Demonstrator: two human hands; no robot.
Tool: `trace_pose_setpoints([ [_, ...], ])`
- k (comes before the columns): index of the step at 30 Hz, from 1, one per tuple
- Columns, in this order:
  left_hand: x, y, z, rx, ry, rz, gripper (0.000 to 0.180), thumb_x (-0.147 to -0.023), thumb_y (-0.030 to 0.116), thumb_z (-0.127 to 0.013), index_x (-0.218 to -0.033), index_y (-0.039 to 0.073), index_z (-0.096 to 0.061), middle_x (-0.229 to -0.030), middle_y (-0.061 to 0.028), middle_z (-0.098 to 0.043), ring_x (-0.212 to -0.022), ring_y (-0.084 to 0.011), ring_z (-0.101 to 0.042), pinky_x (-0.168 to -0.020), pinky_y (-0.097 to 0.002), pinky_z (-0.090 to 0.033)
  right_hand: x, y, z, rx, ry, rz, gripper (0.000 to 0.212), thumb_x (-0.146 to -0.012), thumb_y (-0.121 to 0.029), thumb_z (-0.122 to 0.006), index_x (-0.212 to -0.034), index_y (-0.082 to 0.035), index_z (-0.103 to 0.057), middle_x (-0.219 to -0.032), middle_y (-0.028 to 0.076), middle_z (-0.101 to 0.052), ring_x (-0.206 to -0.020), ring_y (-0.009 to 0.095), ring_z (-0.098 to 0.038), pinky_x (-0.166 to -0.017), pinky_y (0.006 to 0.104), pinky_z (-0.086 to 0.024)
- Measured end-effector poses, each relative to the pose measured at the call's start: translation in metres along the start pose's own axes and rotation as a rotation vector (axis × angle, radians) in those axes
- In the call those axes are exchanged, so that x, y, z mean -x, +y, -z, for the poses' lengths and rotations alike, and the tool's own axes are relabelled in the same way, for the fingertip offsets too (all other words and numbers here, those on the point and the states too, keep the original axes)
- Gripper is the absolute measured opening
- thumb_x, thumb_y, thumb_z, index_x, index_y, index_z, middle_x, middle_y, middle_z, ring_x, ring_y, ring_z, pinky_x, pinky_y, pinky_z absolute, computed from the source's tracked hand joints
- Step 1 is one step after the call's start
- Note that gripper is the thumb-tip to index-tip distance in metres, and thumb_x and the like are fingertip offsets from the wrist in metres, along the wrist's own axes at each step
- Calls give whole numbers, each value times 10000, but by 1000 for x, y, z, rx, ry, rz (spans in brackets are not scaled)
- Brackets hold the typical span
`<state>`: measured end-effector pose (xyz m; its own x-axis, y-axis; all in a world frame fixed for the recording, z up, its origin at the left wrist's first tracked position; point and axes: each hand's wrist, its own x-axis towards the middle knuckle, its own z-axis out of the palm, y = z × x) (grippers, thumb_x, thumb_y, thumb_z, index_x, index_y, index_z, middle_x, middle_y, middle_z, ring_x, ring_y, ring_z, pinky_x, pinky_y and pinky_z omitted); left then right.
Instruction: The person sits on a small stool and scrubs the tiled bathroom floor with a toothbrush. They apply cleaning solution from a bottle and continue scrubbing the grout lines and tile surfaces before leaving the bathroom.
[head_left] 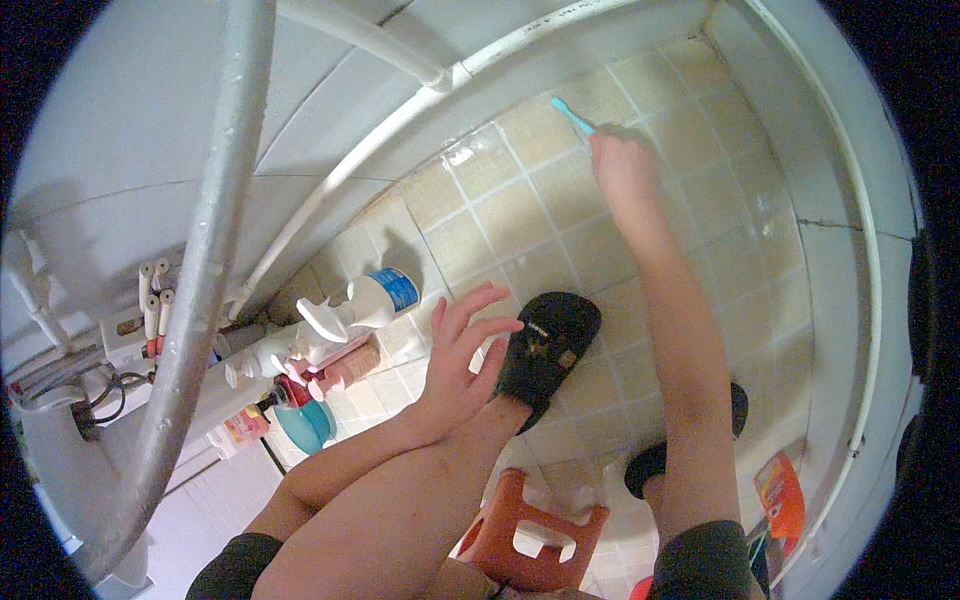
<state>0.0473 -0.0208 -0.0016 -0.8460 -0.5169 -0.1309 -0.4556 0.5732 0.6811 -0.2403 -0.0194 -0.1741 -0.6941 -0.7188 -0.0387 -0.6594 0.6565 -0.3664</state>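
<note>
My right hand [622, 172] reaches far out over the beige floor tiles [560, 190], its fingers closed around a turquoise brush [572, 117] that looks like a toothbrush. The brush's far end is at the tiles close to the far wall; its bristles are too small to make out. My left hand [460, 362] holds nothing, and its fingers are spread. It hovers by my left shin, just beside the black clog [548, 345] on my left foot. Left of that hand stands a white spray bottle [385, 298] with a blue label.
A red-orange plastic stool [535, 555] is beneath me. More bottles, one pink [350, 365] and one teal [305, 428], line the left. A grey metal pipe [205, 260] crosses the left side; white pipes [365, 150] run along the walls. An orange packet [783, 497] is at lower right.
</note>
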Motion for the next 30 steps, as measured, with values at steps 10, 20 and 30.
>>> trace_pose_setpoints([
  [10,3,-3,2,11,-7,28,233,-820,7,-591,-1008,130,-654,-1314,-92,-520,-1306,-311,-412,-1108,-547,-172,-5,-14,7,-36,20,-79,345,-955,-332,-464,-867,-88,-692,-772,175,-677,-724,363,-672,-621,484,-541],
  [20,5,-6,5,0,-25,14,224,-825,14,-599,-1006,133,-655,-1314,-97,-518,-1309,-312,-409,-1108,-542,-172,1,-5,21,27,41,18,296,-930,-250,-494,-831,-48,-687,-845,183,-678,-753,350,-677,-651,462,-546],
  [30,4,-9,6,29,-31,-48,96,-791,126,-707,-876,134,-662,-1279,-86,-555,-1311,-306,-410,-1101,-563,-156,-2,-3,5,42,15,19,310,-959,-284,-455,-957,-31,-635,-742,188,-671,-691,367,-675,-593,464,-541],
])
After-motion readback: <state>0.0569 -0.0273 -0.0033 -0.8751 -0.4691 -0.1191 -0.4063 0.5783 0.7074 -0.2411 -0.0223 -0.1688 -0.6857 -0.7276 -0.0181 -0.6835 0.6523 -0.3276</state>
